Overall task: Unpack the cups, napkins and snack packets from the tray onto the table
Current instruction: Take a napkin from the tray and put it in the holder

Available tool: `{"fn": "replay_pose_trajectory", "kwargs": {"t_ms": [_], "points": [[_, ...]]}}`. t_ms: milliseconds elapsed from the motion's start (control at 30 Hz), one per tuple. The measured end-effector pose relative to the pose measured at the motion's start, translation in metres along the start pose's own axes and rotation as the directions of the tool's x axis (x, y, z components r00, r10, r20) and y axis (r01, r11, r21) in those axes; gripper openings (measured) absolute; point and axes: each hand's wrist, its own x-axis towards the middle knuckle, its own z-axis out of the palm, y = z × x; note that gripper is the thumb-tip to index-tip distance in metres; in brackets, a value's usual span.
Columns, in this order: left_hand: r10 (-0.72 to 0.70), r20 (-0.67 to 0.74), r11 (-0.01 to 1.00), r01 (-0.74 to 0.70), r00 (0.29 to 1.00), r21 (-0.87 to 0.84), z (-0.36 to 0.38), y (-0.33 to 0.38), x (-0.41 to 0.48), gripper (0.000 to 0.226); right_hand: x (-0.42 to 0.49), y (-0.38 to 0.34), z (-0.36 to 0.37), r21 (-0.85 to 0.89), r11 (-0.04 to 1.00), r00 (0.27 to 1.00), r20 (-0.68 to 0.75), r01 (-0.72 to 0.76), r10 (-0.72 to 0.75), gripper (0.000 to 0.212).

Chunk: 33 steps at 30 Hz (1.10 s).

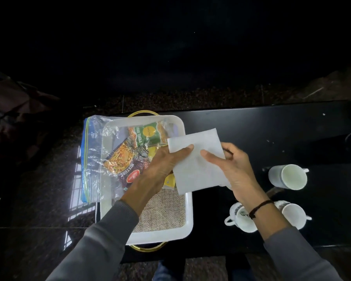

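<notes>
A white napkin (197, 159) hangs above the right rim of the white tray (188, 211), gripped from both sides. My left hand (160, 169) holds its left edge and my right hand (231, 167) holds its right side. In the tray lie a dark "Mixture" snack packet (123, 161), a green snack packet (148, 134), yellow packets partly hidden under my left hand, and a burlap mat (162, 209). On the black table (251, 126) to the right are three white cups: one on its side (288, 177), one (240, 219) and another (294, 216) near my right wrist.
A clear zip bag with a blue edge (91, 159) hangs over the tray's left side. Gold handles (142, 113) stick out at the tray's far and near ends. The table's left edge runs under the tray; dark speckled floor lies beyond.
</notes>
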Motion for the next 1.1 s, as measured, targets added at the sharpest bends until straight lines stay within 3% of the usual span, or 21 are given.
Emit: {"fn": "replay_pose_trajectory", "kwargs": {"t_ms": [67,167,300,533,700,933,1000,1100], "points": [[0.000,-0.012,0.999,-0.001,1.000,-0.036,0.014,-0.001,0.000,0.030,-0.002,0.002,-0.008,-0.056,0.998,0.996,-0.089,-0.001,-0.004,0.035],[-0.050,0.021,0.993,0.052,0.999,-0.106,0.040,-0.002,-0.001,0.031,-0.008,0.002,-0.025,-0.235,0.969,0.969,-0.212,0.074,-0.126,0.018],[-0.118,0.120,0.968,0.142,0.986,-0.208,0.082,-0.001,-0.006,0.045,-0.022,-0.003,-0.050,-0.317,0.926,0.949,-0.169,0.203,-0.266,0.005],[-0.102,0.222,0.949,0.162,0.970,-0.269,0.156,0.016,-0.009,0.078,-0.045,-0.019,-0.090,-0.289,0.927,0.971,0.046,0.239,-0.236,0.061],[-0.027,0.197,0.984,0.061,0.980,-0.169,0.192,0.014,0.004,0.026,-0.050,-0.031,-0.124,-0.303,0.911,0.959,0.125,0.281,-0.254,0.069],[-0.102,0.202,0.955,0.153,0.974,-0.256,0.233,0.015,0.014,0.034,-0.030,-0.025,-0.206,-0.303,0.923,0.967,-0.021,0.237,-0.255,0.079],[-0.113,0.214,0.943,0.172,0.970,-0.283,0.246,0.015,0.015,0.036,-0.025,-0.022,-0.227,-0.269,0.935,0.972,0.024,0.230,-0.233,0.087],[-0.144,0.231,0.919,0.216,0.962,-0.328,0.263,0.014,0.021,0.037,-0.019,-0.016,-0.256,-0.077,0.973,0.966,0.164,0.216,-0.201,0.088]]}}
